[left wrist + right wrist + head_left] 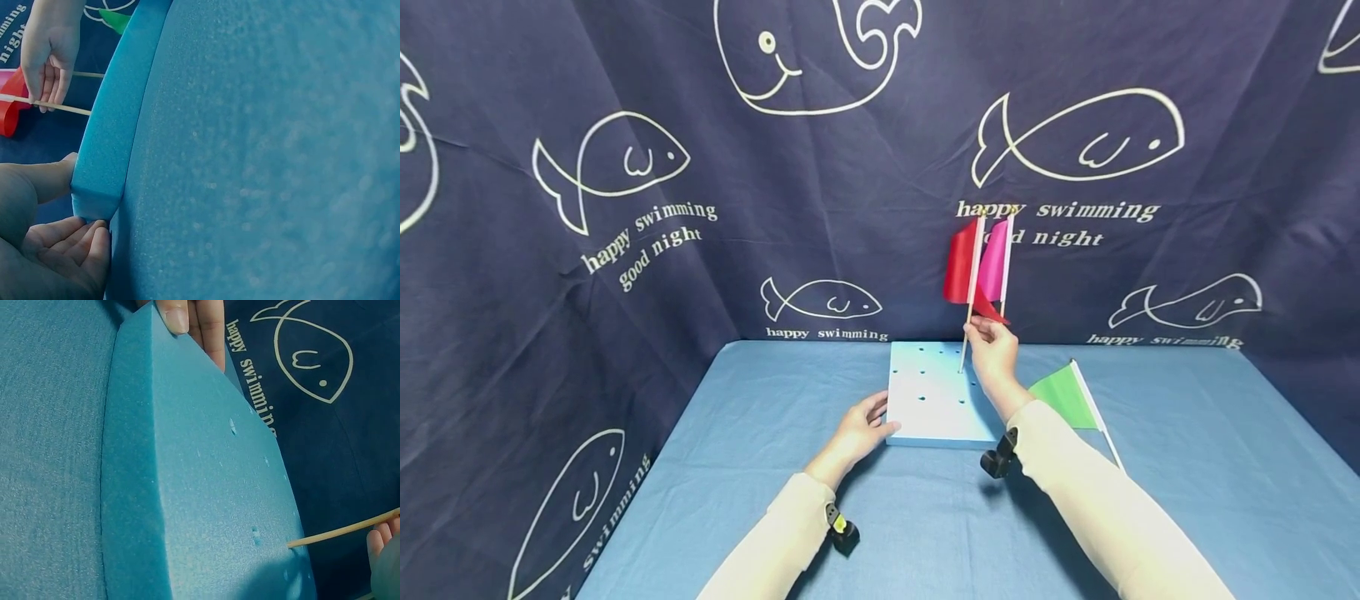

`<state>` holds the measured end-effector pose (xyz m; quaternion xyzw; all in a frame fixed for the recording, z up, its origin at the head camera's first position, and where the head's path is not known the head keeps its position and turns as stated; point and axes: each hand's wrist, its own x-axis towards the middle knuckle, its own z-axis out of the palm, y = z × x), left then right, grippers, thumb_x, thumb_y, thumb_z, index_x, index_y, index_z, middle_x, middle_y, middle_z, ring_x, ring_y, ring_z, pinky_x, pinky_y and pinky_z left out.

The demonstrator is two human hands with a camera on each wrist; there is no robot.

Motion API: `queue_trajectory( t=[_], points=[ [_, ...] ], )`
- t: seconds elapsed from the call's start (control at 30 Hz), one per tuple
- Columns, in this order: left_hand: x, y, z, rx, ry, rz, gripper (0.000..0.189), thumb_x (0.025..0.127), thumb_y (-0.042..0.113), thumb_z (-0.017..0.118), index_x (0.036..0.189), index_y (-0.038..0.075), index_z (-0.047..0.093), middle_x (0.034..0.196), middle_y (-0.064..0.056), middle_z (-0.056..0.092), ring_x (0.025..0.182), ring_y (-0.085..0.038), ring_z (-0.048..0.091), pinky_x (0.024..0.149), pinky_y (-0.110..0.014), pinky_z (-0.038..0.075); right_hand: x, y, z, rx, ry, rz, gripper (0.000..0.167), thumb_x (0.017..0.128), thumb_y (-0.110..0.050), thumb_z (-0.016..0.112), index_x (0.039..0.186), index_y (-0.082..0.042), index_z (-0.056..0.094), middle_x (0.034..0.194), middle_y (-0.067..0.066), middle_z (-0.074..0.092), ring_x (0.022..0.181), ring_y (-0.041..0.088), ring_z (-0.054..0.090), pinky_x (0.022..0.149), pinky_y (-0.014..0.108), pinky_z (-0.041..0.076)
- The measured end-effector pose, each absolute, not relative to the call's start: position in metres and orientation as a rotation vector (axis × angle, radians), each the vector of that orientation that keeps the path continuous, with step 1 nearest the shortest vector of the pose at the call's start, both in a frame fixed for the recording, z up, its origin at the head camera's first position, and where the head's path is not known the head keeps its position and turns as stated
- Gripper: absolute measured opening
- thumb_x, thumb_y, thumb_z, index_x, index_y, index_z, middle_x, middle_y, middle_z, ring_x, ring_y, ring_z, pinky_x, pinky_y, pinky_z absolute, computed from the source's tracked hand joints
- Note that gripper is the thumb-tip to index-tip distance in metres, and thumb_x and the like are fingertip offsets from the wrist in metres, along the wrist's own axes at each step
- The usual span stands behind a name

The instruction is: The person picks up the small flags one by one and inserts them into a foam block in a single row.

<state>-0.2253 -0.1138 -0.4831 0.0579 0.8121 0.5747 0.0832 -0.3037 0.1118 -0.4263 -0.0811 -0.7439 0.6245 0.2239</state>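
Observation:
A light-blue foam board (pixel 925 422) with several small holes lies flat on the table. My left hand (pixel 859 429) holds its near left corner, thumb on top and fingers against the side. My right hand (pixel 995 360) pinches the thin wooden stick (pixel 340 532) of a red flag (pixel 959 268). That stick's lower end meets the board at a hole, and it leans slightly right at the top. Just behind it a pink flag (pixel 992 265) stands upright; my right hand hides the foot of its stick in the head view.
A green flag (pixel 1066 397) with a white pole lies on the table right of the board, partly behind my right sleeve. Blue cloth (pixel 760 417) covers the table. A dark curtain (pixel 850 208) with fish drawings hangs behind it.

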Motion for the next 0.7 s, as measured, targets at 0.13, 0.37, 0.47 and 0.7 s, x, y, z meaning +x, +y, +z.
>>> queue_trajectory(
  t=[0.13,0.37,0.47,0.7],
  points=[
    [-0.224,-0.113,-0.482,0.169,2.416,1.715,0.061,0.090,0.010,0.069,0.144,0.000,0.042,0.146,-0.020,0.046,0.135,-0.033,0.045,0.115,-0.041,0.040,-0.302,0.114,-0.426,-0.212,-2.045,1.722,0.024,0.090,-0.006,0.066,0.111,0.005,0.070,0.109,0.024,0.070,0.071,-0.006,0.054,0.064,-0.001,0.045],
    [-0.224,-0.113,-0.481,0.184,2.415,1.721,0.062,0.089,0.010,0.069,0.144,-0.002,0.042,0.145,-0.022,0.046,0.135,-0.035,0.045,0.114,-0.043,0.040,-0.298,0.120,-0.423,-0.210,-2.059,1.732,0.026,0.091,-0.006,0.065,0.114,0.006,0.068,0.113,0.023,0.069,0.089,0.017,0.066,0.066,-0.002,0.044],
    [-0.225,-0.113,-0.483,0.178,2.402,1.733,0.062,0.089,0.010,0.069,0.144,-0.001,0.042,0.145,-0.022,0.046,0.135,-0.035,0.044,0.115,-0.043,0.039,-0.295,0.123,-0.421,-0.200,-2.082,1.727,0.028,0.092,-0.007,0.065,0.116,0.006,0.067,0.114,0.023,0.069,0.094,0.022,0.066,0.065,-0.003,0.044],
    [-0.226,-0.114,-0.485,0.182,2.399,1.742,0.062,0.089,0.010,0.069,0.144,0.000,0.043,0.146,-0.021,0.046,0.136,-0.035,0.044,0.115,-0.043,0.039,-0.289,0.132,-0.417,-0.201,-2.159,1.707,0.030,0.092,-0.012,0.066,0.118,0.004,0.067,0.116,0.019,0.069,0.084,0.004,0.061,0.065,0.000,0.045]
  ],
)
